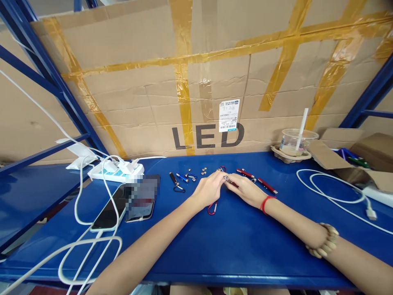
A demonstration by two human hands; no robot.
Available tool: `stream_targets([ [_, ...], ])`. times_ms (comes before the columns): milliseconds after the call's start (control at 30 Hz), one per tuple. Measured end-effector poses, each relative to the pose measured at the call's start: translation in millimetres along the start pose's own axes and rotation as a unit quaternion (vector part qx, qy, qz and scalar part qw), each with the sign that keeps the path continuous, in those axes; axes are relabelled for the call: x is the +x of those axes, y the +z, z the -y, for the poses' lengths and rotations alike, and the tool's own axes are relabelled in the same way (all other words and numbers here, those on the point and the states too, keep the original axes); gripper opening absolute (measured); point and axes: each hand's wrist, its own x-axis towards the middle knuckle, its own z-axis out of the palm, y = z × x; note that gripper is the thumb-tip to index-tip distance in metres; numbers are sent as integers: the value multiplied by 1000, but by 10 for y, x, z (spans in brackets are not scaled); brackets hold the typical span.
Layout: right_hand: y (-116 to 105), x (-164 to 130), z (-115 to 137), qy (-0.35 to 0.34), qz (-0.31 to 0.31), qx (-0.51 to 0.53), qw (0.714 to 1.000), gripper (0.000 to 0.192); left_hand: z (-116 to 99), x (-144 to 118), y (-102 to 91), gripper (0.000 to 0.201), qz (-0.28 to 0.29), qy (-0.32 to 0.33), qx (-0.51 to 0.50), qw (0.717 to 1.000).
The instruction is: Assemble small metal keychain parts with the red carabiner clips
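Two hands meet mid-counter (233, 246), left hand (208, 189) and right hand (245, 189) both pinched closed on one small metal keychain piece (227, 179) held between their fingertips, equally near, red carabiner (213, 207) trailing toward the body beneath the left.

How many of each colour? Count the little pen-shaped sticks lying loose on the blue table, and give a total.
Red sticks: 2
Blue stick: 1
Black stick: 1
Total: 4
Not counted: the small silver piece pinched between left hand and right hand.
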Motion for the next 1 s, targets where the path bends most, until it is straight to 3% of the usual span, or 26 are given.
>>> stream_targets([
  [300,84,47,-28,6,-24,48,999,30,13,16,7,19,-18,-29,26,999],
  [567,190,54,-81,40,-45,15,998,38,15,28,24,19,-19,-55,34,998],
  [1000,153,52,18,-14,-82,-19,996,35,-9,13,-5,22,-48,-35,43,997],
])
